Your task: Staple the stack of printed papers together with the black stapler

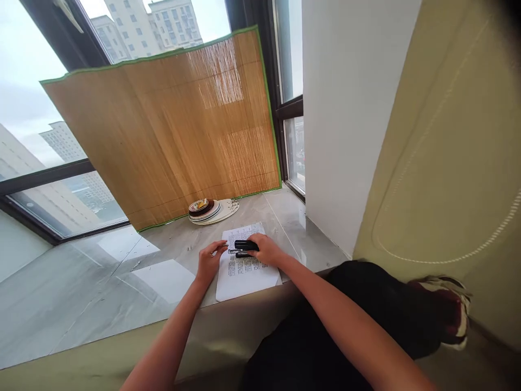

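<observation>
A black stapler (pixel 246 245) lies over printed paper sheets (pixel 248 279) on the window ledge. Its top arm stands apart from the base, and metal shows at its left end. My right hand (pixel 266 250) is closed around the stapler's right end. Just left of the stapler, my left hand (pixel 210 258) has thumb and fingertips pinched together near its metal front. Whatever lies between those fingertips is too small to make out. The sheets reach the ledge's front edge, text on their upper part.
Stacked plates (pixel 205 212) sit behind the sheets, against a bamboo mat (pixel 183 130) leaning on the window. The grey tiled ledge (pixel 93 304) stretches left. A white wall (pixel 345 108) rises on the right. Small bits (pixel 136 265) lie on the ledge.
</observation>
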Motion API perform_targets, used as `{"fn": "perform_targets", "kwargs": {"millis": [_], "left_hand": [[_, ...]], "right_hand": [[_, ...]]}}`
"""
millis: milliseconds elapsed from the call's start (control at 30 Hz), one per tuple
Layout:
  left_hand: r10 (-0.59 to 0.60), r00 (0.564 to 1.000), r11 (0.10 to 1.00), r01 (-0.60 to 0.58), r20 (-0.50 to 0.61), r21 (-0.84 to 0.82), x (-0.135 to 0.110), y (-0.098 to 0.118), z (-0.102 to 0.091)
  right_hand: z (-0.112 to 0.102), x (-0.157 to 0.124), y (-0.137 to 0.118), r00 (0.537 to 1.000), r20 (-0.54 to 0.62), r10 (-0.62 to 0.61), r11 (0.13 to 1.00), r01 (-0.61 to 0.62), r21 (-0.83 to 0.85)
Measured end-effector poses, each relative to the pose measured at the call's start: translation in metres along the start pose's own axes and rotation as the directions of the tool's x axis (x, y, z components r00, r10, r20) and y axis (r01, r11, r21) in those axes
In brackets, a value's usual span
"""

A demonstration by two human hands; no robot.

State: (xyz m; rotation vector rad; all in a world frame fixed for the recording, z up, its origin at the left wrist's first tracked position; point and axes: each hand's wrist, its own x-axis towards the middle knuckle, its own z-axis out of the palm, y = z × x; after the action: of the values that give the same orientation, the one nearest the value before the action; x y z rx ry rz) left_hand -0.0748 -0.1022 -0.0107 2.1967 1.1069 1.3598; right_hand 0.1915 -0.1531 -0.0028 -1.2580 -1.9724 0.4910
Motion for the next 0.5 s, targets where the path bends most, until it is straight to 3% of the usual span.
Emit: {"fn": "perform_targets", "kwargs": {"millis": [100, 300, 500], "left_hand": [[0.032, 0.999, 0.998, -0.033, 0.018, 0.052, 0.0, 0.003, -0.001], [0.212, 0.964, 0.964, -0.232, 0.159, 0.126, 0.006, 0.001, 0.0], [0.179, 0.947, 0.947, -0.239, 0.267, 0.213, 0.007, -0.018, 0.009]], "right_hand": [[0.0, 0.0, 0.001, 1.0, 0.002, -0.015, 1.0, 0.015, -0.005], [0.001, 0.001, 0.004, 0.999, 0.012, -0.043, 0.999, 0.043, -0.026], [0.0, 0.001, 0.003, 0.999, 0.005, -0.05, 0.997, 0.05, -0.066]]}}
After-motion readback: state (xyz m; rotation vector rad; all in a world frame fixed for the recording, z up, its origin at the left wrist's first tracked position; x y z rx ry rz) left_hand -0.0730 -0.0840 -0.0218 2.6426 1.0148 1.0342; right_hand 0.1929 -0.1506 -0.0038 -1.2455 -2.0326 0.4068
